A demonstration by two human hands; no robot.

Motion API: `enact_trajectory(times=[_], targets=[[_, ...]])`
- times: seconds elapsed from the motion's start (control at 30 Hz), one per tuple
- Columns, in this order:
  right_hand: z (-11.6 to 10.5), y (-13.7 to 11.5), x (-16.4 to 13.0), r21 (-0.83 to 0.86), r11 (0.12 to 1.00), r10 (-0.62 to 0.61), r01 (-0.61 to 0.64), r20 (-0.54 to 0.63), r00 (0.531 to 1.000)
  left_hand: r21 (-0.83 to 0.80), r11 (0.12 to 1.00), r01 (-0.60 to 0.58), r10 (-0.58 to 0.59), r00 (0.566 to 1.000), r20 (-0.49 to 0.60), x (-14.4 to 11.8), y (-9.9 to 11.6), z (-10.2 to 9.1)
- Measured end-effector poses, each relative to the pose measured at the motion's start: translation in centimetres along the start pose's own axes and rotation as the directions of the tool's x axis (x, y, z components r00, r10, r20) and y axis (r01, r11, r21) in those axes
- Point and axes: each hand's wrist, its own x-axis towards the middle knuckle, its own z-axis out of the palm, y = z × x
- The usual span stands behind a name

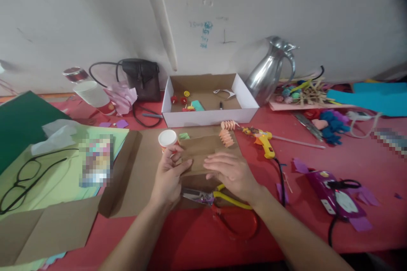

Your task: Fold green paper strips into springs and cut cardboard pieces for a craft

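My left hand and my right hand both press flat on a folded piece of brown cardboard in the middle of the red table. The left thumb and fingers pinch its left edge, beside a small white cup. The right palm lies on its lower right part. Two pleated orange paper pieces rest at the cardboard's far edge. Yellow-handled scissors and red-handled scissors lie just under my hands.
An open white box with small bits stands behind. A yellow glue gun, a steel jug, a black bag, glasses, green paper, flat cardboard and purple scraps surround the spot.
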Motion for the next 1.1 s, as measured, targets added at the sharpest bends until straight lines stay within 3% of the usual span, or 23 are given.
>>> enact_trajectory(times=[0.13, 0.23, 0.33, 0.4, 0.53, 0.77, 0.87, 1.0, 1.1], targets=[[0.1, 0.6, 0.0, 0.084, 0.996, 0.002, 0.002, -0.044, 0.999, -0.062, 0.998, 0.009, -0.012, 0.999, -0.048, 0.1, 0.1, 0.0], [-0.3, 0.7, -0.1, 0.056, 0.997, -0.045, 0.048, -0.06, 0.997, -0.097, 0.982, 0.164, -0.167, 0.986, -0.02, 0.3, 0.4, -0.2], [-0.6, 0.5, -0.2, 0.003, 0.994, -0.107, 0.108, -0.068, 0.992, -0.087, 0.912, 0.4, -0.386, 0.911, 0.142, 0.4, 0.8, -0.3], [-0.7, 0.3, -0.2, -0.027, 0.987, -0.158, 0.157, -0.064, 0.985, -0.068, 0.881, 0.467, -0.448, 0.873, 0.196, 0.4, 0.9, -0.2], [-0.8, 0.0, -0.2, -0.09, 0.98, -0.179, 0.178, -0.011, 0.984, -0.048, 0.899, 0.434, -0.426, 0.896, 0.123, 0.1, 0.5, 0.2], [-0.4, 0.0, -0.3, 0.013, 1.0, -0.023, 0.023, -0.001, 1.0, 0.014, 0.969, 0.245, -0.245, 0.962, 0.12, -0.7, -1.0, 0.5], [-0.4, 0.1, -0.4, 0.124, 0.992, -0.006, 0.007, -0.005, 1.0, 0.002, 0.956, 0.294, -0.292, 0.95, 0.112, -0.4, -0.5, 0.5], [-0.5, -0.2, -0.4, 0.192, 0.981, 0.003, -0.008, 0.026, 1.0, -0.04, 0.897, 0.441, -0.434, 0.893, 0.115, -0.1, 0.1, 0.3], [-0.4, -0.7, -0.4, 0.155, 0.985, 0.081, -0.081, 0.007, 0.997, -0.05, 0.933, 0.356, -0.35, 0.932, 0.095, -0.3, -0.4, 0.5]])
